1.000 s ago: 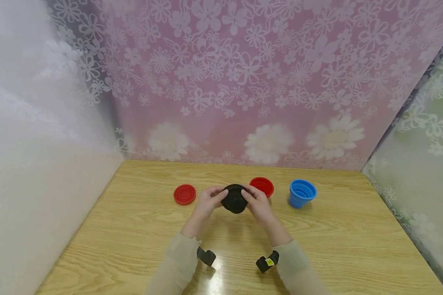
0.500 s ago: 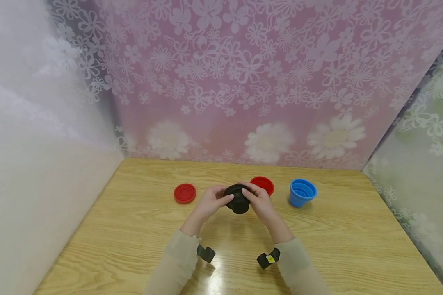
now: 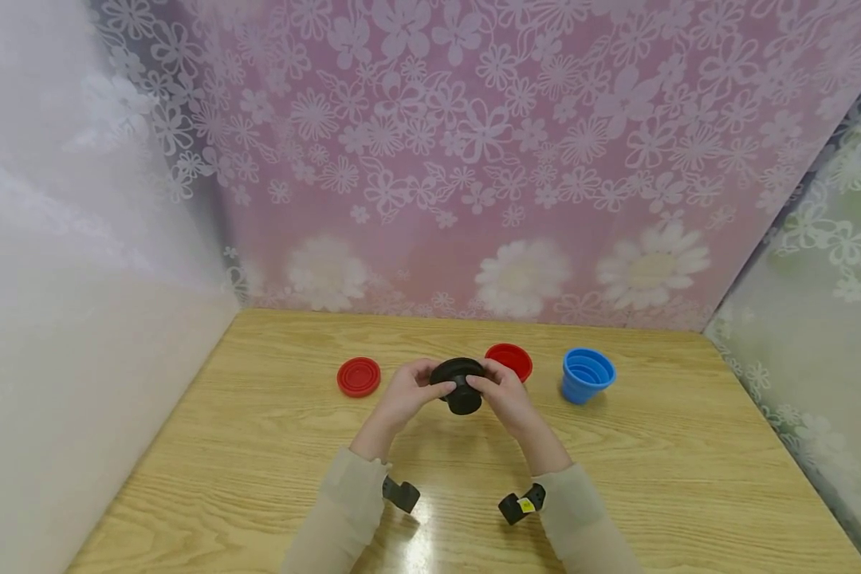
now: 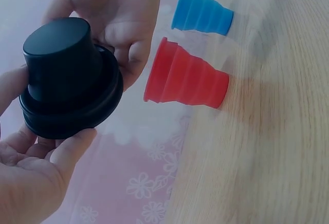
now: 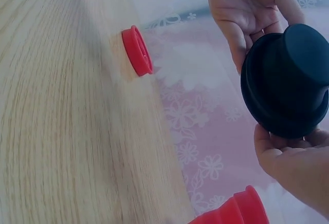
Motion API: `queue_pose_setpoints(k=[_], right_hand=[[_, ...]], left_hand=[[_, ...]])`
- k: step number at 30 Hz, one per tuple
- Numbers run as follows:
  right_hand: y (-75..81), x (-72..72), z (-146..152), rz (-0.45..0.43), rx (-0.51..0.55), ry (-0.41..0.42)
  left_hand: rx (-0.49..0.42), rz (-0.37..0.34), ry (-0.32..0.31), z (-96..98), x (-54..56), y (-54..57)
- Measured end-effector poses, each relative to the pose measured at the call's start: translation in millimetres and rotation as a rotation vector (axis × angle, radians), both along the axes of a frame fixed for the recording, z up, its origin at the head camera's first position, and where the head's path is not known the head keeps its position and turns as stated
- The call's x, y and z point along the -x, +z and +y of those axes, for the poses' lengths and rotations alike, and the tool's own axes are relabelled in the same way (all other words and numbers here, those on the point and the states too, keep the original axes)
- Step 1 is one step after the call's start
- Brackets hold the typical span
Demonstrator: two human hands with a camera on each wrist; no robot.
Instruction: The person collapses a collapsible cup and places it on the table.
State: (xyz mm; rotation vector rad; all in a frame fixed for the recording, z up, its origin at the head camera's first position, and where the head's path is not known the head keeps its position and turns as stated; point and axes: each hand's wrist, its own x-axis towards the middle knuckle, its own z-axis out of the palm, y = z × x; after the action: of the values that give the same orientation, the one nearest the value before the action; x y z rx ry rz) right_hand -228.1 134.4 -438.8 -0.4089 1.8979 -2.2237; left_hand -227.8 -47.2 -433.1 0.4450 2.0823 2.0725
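Note:
A black collapsible cup, partly pulled out, is held above the table in both hands. Its narrow base faces the person, and its wide rim points away. My left hand grips its left side, thumb against the body. From the right, my right hand holds it the same way, fingers round the rim. In the left wrist view the black cup shows a stepped wall below its flat base. Just beyond the right hand stands an expanded red collapsible cup, partly hidden in the head view.
A flattened red collapsible cup lies on the wooden table, left of the hands. To the right stands an expanded blue collapsible cup. Floral-patterned curtains enclose the table at the back and sides.
The black cup has tilted so its base shows more from the side, sticking out further towards the person. Both thumbs have shifted down onto its body. The other cups have stayed put.

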Motion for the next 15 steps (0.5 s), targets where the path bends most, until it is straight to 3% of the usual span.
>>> queue_pose_setpoints(k=[15], right_hand=[[0.8, 1.1, -5.4, 0.047, -0.113, -0.119]], left_hand=[[0.138, 0.121, 0.103, 1.6, 6.4, -7.4]])
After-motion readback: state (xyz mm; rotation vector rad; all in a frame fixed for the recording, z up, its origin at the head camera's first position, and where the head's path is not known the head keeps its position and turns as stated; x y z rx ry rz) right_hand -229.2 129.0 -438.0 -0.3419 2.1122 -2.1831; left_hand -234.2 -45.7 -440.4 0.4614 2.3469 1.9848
